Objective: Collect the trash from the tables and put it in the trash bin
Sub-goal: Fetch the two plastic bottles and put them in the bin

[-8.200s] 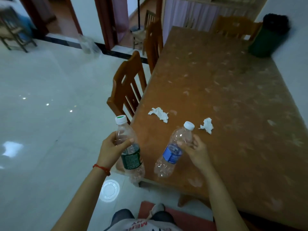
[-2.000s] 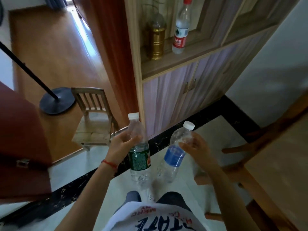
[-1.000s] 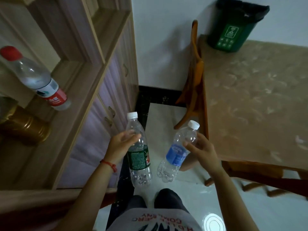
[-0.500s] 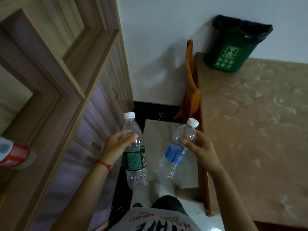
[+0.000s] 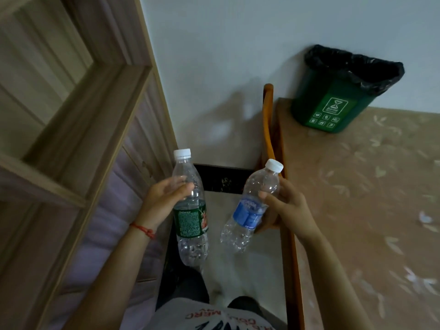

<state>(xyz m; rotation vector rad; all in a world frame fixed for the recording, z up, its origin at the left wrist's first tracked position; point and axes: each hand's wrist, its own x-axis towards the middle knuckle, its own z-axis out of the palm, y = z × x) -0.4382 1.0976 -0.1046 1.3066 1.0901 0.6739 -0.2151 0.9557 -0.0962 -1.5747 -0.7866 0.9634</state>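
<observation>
**Two empty bottles in hand, bin waiting at the tabletop's far corner**

The left hand (image 5: pixel 164 201) wraps around the shoulder of a clear plastic bottle with a green label and white cap (image 5: pixel 190 210), held nearly upright at centre frame. The right hand (image 5: pixel 285 208) grips a clear plastic bottle with a blue label and white cap (image 5: pixel 250 208) around its upper body, tilted with the cap leaning to the right. Both hands are closed on their bottles; the two bottles are near each other but apart.

Both bottles look empty or nearly so: no water line shows through the walls. I judge them very light, thin-walled and easy to dent, with ribbed lower halves that crackle under a squeeze. The plastic is smooth, so the present hold, high on the body just above the labels, seems sound; a light grip should do. Nothing here is fragile, and with caps on, nothing should spill.

The green plastic trash bin with a black liner bag (image 5: pixel 333 101) stands in the upper right of the frame, on the far corner of the brown patterned tabletop (image 5: pixel 357 210), against the white wall. Its mouth is open, the liner folded over the rim, but what lies inside cannot be seen from this angle. The bottles are well short of it, low and to its left. A wooden cabinet (image 5: pixel 71 139) fills the left of the frame.
</observation>
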